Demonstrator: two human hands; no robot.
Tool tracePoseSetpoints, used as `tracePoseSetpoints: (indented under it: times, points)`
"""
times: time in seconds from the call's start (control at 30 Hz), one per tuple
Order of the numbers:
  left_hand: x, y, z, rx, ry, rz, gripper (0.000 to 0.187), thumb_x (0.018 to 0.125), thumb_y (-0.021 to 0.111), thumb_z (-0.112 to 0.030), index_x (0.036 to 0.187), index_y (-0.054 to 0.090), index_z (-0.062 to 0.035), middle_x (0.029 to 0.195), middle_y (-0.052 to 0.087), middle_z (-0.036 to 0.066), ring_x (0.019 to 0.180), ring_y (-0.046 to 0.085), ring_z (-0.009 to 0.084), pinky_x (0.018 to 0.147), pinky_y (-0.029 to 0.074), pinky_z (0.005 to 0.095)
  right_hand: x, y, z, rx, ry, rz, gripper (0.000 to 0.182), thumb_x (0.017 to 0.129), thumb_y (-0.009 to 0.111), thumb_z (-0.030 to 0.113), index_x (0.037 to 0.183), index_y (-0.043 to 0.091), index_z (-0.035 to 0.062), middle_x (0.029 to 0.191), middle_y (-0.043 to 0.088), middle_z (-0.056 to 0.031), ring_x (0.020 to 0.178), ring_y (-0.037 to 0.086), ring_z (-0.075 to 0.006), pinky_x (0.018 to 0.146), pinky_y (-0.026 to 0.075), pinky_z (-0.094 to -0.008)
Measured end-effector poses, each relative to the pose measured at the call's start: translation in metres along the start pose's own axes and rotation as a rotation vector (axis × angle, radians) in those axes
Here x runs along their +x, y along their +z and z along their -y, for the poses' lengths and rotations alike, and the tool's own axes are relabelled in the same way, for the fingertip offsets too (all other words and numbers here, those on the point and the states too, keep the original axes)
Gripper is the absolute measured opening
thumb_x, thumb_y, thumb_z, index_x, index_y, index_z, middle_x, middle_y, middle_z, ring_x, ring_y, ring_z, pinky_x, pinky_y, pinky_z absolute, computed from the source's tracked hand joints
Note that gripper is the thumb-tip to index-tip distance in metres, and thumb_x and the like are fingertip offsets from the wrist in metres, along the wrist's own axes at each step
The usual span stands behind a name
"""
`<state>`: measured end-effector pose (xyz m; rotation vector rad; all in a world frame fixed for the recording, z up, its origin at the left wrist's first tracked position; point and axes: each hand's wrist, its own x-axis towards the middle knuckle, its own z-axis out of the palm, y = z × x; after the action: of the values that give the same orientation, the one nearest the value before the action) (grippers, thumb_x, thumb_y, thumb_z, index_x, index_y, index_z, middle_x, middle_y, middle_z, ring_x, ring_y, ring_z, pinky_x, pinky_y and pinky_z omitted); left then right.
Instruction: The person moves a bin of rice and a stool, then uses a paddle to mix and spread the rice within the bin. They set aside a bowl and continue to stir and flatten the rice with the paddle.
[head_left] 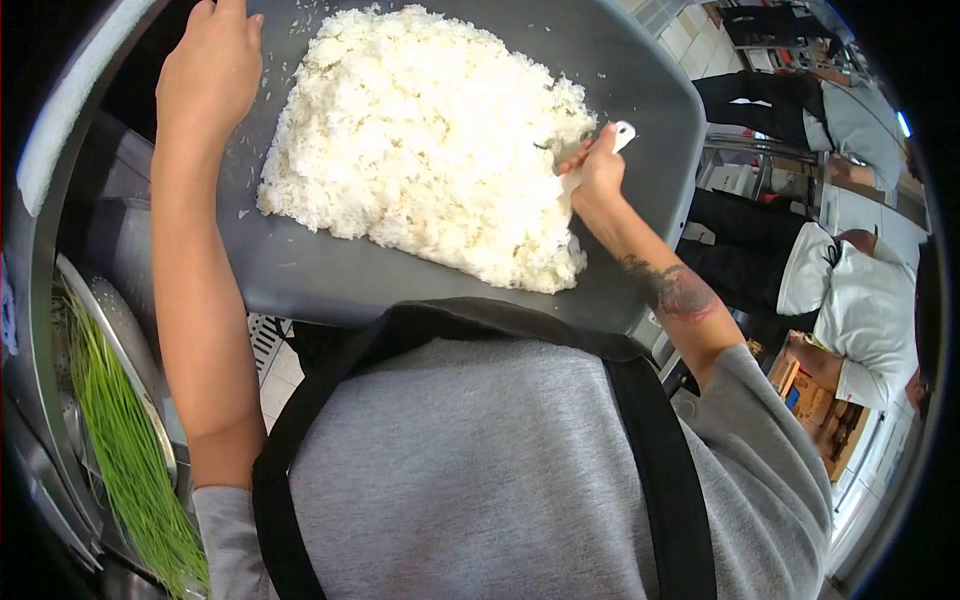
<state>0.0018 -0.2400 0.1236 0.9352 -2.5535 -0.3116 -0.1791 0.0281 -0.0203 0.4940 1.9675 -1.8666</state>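
Kitchen floor tiles and two people in pale tops and dark trousers, one nearer than the other, show beyond the right hand. That hand is closed around a white-handled utensil, the handle's end poking out past the fingers, against the edge of a big mound of white rice. The rice sits between both hands in a grey tub. At the tub's far left is the left hand (fingertips cut off by the view, so I cannot tell whether it grips). Long green stalks lie beside the left forearm.
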Motion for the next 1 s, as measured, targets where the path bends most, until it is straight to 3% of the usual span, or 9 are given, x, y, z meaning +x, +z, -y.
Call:
tracePoseSetpoints:
  times: [0.17,0.4,0.5,0.57,0.77,0.83,0.87,0.97,1.0]
  points:
    - [0.006,0.008,-0.006,0.083,-0.108,0.039,0.037,0.084,0.049,-0.006,0.119,0.039,-0.0139,0.103,0.053,0.021,0.094,0.055,0.0398,0.081,0.044,0.0453,-0.020,0.028,-0.005,-0.010,0.105,-0.016,0.042,0.095,0.036,0.043,0.076,0.037,0.0046,0.054,0.034,-0.0036,0.045,0.038,-0.0175,0.044,0.040,-0.0334]
    - [0.011,0.018,0.002,0.090,-0.132,0.068,0.037,0.085,0.050,-0.008,0.120,0.039,-0.0150,0.103,0.054,0.021,0.094,0.056,0.0392,0.081,0.044,0.0455,-0.034,0.088,0.041,0.115,-0.002,0.353,0.041,0.095,0.039,0.041,0.079,0.037,0.0041,0.060,0.036,-0.0031,0.050,0.037,-0.0155,0.046,0.040,-0.0320]
    - [0.008,0.019,0.003,0.102,-0.118,0.047,0.037,0.085,0.050,-0.009,0.120,0.039,-0.0156,0.103,0.054,0.021,0.093,0.056,0.0394,0.081,0.045,0.0458,-0.034,0.124,0.061,0.346,-0.167,0.427,0.044,0.094,0.041,0.044,0.076,0.039,0.0039,0.057,0.037,-0.0033,0.047,0.037,-0.0167,0.046,0.040,-0.0316]
    - [0.008,0.017,0.003,0.124,-0.109,0.033,0.037,0.085,0.050,-0.010,0.120,0.039,-0.0159,0.103,0.054,0.020,0.093,0.056,0.0394,0.080,0.045,0.0460,-0.040,0.156,0.069,0.597,-0.255,0.592,0.029,0.094,0.048,0.028,0.077,0.045,0.0046,0.053,0.042,-0.0011,0.041,0.041,-0.0101,0.036,0.035,-0.0256]
    - [0.006,0.012,0.004,0.137,-0.126,0.025,0.036,0.085,0.051,-0.012,0.119,0.040,-0.0171,0.103,0.055,0.019,0.091,0.057,0.0390,0.079,0.046,0.0466,-0.093,0.165,0.112,0.098,-0.961,1.103,0.033,0.095,0.047,0.030,0.077,0.050,0.0033,0.055,0.048,-0.0030,0.045,0.047,-0.0114,0.042,0.043,-0.0259]
    - [0.006,0.012,0.006,0.110,-0.129,0.036,0.036,0.085,0.051,-0.011,0.119,0.040,-0.0168,0.102,0.055,0.020,0.091,0.057,0.0395,0.079,0.045,0.0469,-0.106,0.154,0.132,0.275,-0.940,1.089,0.037,0.092,0.048,0.038,0.077,0.053,0.0053,0.055,0.051,-0.0039,0.045,0.053,-0.0111,0.040,0.046,-0.0245]
    - [0.006,0.013,0.009,0.096,-0.095,0.010,0.036,0.085,0.051,-0.011,0.118,0.040,-0.0165,0.102,0.055,0.020,0.091,0.057,0.0400,0.079,0.045,0.0469,-0.091,0.151,0.141,0.281,-1.153,1.154,0.047,0.090,0.043,0.050,0.077,0.053,0.0058,0.053,0.051,-0.0037,0.044,0.054,-0.0111,0.040,0.046,-0.0234]
    - [0.005,0.014,0.011,0.066,-0.055,-0.017,0.036,0.084,0.052,-0.010,0.118,0.040,-0.0157,0.101,0.055,0.020,0.092,0.056,0.0408,0.079,0.045,0.0469,-0.132,0.122,0.142,0.557,-0.746,1.041,0.060,0.085,0.036,0.066,0.068,0.044,0.0086,0.047,0.041,-0.0010,0.039,0.048,-0.0121,0.041,0.046,-0.0270]
    - [0.005,0.014,0.010,0.057,-0.047,-0.021,0.036,0.084,0.052,-0.010,0.118,0.040,-0.0154,0.101,0.055,0.021,0.092,0.056,0.0412,0.079,0.044,0.0468,-0.121,0.119,0.122,0.382,-0.835,1.007,0.054,0.089,0.038,0.057,0.071,0.042,0.0060,0.051,0.041,-0.0028,0.042,0.044,-0.0140,0.043,0.042,-0.0290]
